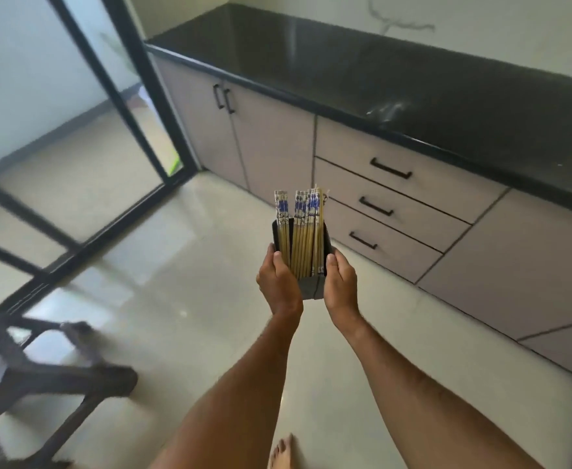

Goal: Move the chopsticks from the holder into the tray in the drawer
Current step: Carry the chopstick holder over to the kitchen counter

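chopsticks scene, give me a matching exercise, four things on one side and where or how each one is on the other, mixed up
Things:
1. chopsticks
2. holder
3. drawers
4. countertop

States:
A. black, on top of the cabinets
B. standing upright in the holder
C. all closed, stacked in three
D. gripped between the left hand and the right hand

Pairs: 1-B, 2-D, 3-C, 4-A

No legible text, label, brand or number observed; chopsticks (299, 228) above the fingertips carry only a blue floral pattern, no characters readable.
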`<state>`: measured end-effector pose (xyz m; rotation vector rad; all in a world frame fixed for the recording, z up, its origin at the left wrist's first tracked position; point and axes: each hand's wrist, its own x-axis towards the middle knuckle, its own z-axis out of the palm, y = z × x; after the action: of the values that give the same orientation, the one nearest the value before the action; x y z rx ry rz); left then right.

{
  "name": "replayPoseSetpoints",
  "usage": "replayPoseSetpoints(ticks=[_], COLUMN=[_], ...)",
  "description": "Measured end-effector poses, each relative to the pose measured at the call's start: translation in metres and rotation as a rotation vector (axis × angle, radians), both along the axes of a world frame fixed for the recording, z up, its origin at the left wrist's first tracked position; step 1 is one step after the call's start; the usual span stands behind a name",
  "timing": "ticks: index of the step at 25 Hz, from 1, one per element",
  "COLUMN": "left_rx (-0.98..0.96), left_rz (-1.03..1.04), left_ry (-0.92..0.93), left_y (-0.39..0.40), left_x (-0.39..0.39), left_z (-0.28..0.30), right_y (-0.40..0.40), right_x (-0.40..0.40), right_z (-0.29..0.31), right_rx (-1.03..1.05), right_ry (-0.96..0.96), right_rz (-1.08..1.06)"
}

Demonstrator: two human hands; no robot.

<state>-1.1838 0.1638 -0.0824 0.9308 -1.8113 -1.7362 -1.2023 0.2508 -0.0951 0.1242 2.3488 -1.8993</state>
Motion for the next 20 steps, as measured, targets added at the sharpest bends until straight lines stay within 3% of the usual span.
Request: replayPoseSetpoints(ticks=[10,20], left_rx=[0.029,0.016], left_rz=[-0.368,-0.51], left_ry=[0.076,0.111], left_y=[0.132,0.221], left_x=[-0.142,-0.301], left_z=[0.03,0.054], right_y=[0.134,0.229], right_x=[-0.112,-0.261], right_z=[0.02,0.06], right_rx=[-0.071,-0.083], right_ry=[0.055,0.097], right_rz=[-0.371,-0.44])
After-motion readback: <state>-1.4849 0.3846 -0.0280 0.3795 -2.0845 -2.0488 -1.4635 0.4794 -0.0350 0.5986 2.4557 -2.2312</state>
